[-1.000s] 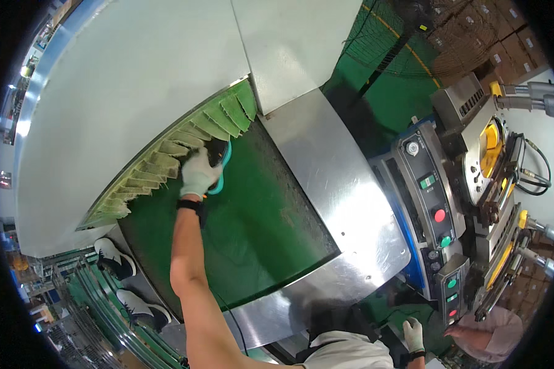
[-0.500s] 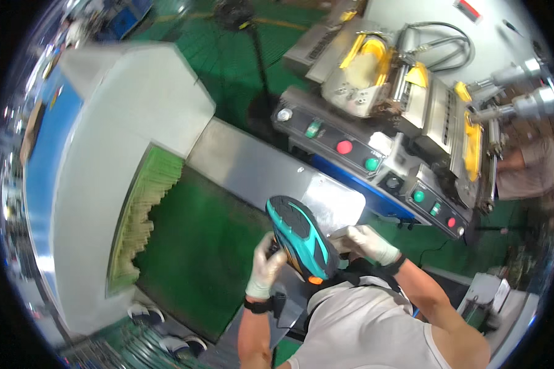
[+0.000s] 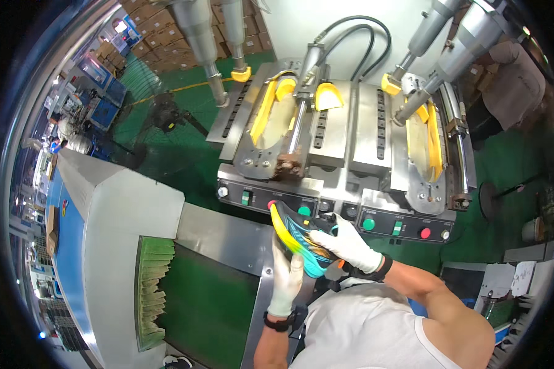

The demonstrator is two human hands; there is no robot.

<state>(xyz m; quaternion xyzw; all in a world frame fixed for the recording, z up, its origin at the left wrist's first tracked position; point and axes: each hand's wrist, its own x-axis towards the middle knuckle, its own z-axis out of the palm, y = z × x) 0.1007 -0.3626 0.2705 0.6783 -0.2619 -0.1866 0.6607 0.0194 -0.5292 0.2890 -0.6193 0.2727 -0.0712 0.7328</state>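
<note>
A running shoe point(image 3: 294, 238) with a dark upper, blue and orange patterning and a yellow-to-teal sole is held up in front of my torso. Its toe points up and left, toward the machine's control panel. My left hand point(image 3: 285, 277), in a white glove, supports the sole from the left, thumb against the teal end. From the right, my right hand point(image 3: 354, 247), also gloved, is closed over the upper near the shoe's opening; some of its fingers are hidden behind the shoe.
Ahead stands a two-station press point(image 3: 338, 132) with yellow pads, metal cylinders and a control panel point(image 3: 406, 229) of coloured buttons. To the left, a green conveyor belt point(image 3: 209, 307) meets a white housing point(image 3: 123, 227) with a green strip curtain point(image 3: 154, 289). Another person point(image 3: 514, 89) is at far right.
My view has swung toward the press. The shoe has turned from showing its sole to showing its side and upper, and my right hand has moved onto the upper.
</note>
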